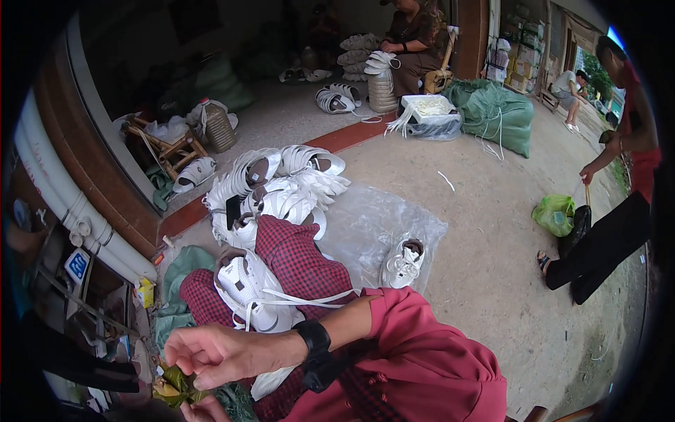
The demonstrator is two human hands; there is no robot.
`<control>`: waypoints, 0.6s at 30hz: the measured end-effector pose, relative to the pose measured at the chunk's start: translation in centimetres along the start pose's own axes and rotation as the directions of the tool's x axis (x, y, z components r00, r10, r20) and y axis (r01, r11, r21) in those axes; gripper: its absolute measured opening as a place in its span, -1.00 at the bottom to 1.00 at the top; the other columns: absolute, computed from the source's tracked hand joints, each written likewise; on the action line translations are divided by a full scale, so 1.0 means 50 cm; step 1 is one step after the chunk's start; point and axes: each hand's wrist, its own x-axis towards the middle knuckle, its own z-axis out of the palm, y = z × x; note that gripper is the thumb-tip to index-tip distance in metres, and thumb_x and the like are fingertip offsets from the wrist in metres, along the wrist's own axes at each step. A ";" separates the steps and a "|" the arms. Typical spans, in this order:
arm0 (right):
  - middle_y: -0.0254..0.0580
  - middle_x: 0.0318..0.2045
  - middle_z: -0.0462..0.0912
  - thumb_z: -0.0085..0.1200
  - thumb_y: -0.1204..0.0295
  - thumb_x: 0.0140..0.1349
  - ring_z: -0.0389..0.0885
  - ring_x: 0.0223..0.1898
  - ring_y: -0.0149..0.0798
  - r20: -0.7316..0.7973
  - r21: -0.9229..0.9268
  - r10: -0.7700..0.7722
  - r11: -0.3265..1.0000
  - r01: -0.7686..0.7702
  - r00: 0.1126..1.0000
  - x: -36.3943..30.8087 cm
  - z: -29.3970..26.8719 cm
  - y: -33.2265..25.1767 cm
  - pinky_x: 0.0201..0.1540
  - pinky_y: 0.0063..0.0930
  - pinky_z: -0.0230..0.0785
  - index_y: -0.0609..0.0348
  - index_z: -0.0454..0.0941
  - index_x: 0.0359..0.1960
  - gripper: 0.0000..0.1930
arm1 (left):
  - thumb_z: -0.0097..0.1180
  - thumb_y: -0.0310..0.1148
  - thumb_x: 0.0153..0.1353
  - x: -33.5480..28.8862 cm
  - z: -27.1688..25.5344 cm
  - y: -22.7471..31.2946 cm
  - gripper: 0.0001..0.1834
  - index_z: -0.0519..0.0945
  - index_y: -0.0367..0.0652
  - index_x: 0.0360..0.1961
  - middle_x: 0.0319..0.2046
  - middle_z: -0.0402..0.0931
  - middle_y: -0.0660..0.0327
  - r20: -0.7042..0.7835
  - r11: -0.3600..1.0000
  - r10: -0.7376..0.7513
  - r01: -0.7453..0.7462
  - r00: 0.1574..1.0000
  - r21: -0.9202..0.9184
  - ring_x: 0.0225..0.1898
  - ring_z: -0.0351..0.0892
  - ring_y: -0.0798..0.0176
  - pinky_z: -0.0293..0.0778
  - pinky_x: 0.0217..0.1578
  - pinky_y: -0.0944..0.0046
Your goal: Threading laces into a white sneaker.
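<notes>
My right hand, with a black band at the wrist, reaches across to the lower left. Its curled fingers and thumb are closed at the upper edge of a leaf-wrapped bundle, green with a yellowish part showing. Just below, at the lower edge, part of my left hand grips the same bundle; the rest is cut off. A white sneaker with long loose laces rests on my lap, over red-and-black checked cloth. Another white sneaker stands on a clear plastic sheet.
White shoe uppers are heaped ahead, with a dark phone among them. A green sack and a tray of white laces stand farther off. A person at right carries a green bag; another person sits at the doorway.
</notes>
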 end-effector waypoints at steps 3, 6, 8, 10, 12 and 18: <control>-0.39 -0.27 0.37 0.05 0.62 0.01 0.34 -0.31 -0.62 -0.089 -0.082 0.156 0.983 -0.163 0.984 -0.024 -0.083 0.078 -0.32 -0.77 0.22 0.23 0.40 -0.07 -0.63 | 0.14 -0.52 0.23 -0.009 0.002 0.007 -0.76 0.50 -0.26 -0.07 -0.29 0.49 0.15 0.029 0.616 -0.530 0.408 0.848 -0.674 -0.34 0.40 0.36 0.37 -0.37 0.38; -0.37 -0.25 0.40 0.08 0.61 0.00 0.36 -0.29 -0.63 -0.100 -0.133 0.260 0.953 -0.272 0.960 -0.023 -0.133 0.152 -0.32 -0.75 0.25 0.25 0.43 -0.07 -0.62 | 0.20 -0.42 0.22 -0.003 0.054 0.009 -0.86 0.51 -0.22 -0.31 -0.47 0.45 0.23 -0.232 0.913 -0.316 0.227 0.920 -0.340 -0.42 0.38 0.37 0.35 -0.38 0.32; -0.33 -0.24 0.46 0.12 0.56 0.01 0.44 -0.29 -0.61 -0.044 -0.145 0.279 0.948 -0.283 0.959 -0.031 -0.147 0.188 -0.35 -0.73 0.28 0.26 0.43 -0.04 -0.60 | 0.20 -0.41 0.24 0.017 0.048 0.044 -0.82 0.48 -0.18 -0.48 -0.57 0.43 0.26 0.004 0.549 -0.609 0.424 0.793 -0.720 -0.47 0.37 0.34 0.34 -0.38 0.27; -0.32 -0.24 0.48 0.15 0.52 0.05 0.50 -0.32 -0.57 -0.059 -0.104 0.375 0.920 -0.379 0.925 -0.054 -0.161 0.217 -0.38 -0.72 0.29 0.29 0.42 -0.03 -0.61 | 0.20 -0.40 0.25 0.019 0.000 0.016 -0.74 0.45 -0.14 -0.56 -0.57 0.43 0.25 0.021 0.493 -0.626 0.417 0.780 -0.763 -0.48 0.37 0.33 0.33 -0.39 0.27; -0.26 -0.26 0.56 0.17 0.41 0.19 0.60 -0.42 -0.47 -0.075 -0.103 0.531 0.838 -0.536 0.844 -0.079 -0.188 0.255 -0.45 -0.72 0.31 0.36 0.40 0.04 -0.58 | 0.21 -0.39 0.25 0.031 0.001 0.016 -0.68 0.42 -0.13 -0.63 -0.58 0.45 0.22 0.160 0.442 -0.604 0.495 0.781 -0.748 -0.47 0.38 0.34 0.35 -0.39 0.28; -0.21 -0.33 0.63 0.08 0.26 0.33 0.62 -0.47 -0.46 0.005 0.078 0.532 0.844 -0.531 0.847 -0.099 -0.204 0.282 -0.54 -0.70 0.35 0.31 0.36 0.13 -0.55 | 0.10 -0.21 0.33 0.009 0.042 0.013 -0.61 0.50 -0.34 0.00 -0.17 0.59 0.05 0.048 0.679 -0.530 0.458 0.847 -0.575 -0.29 0.55 0.27 0.55 -0.24 0.24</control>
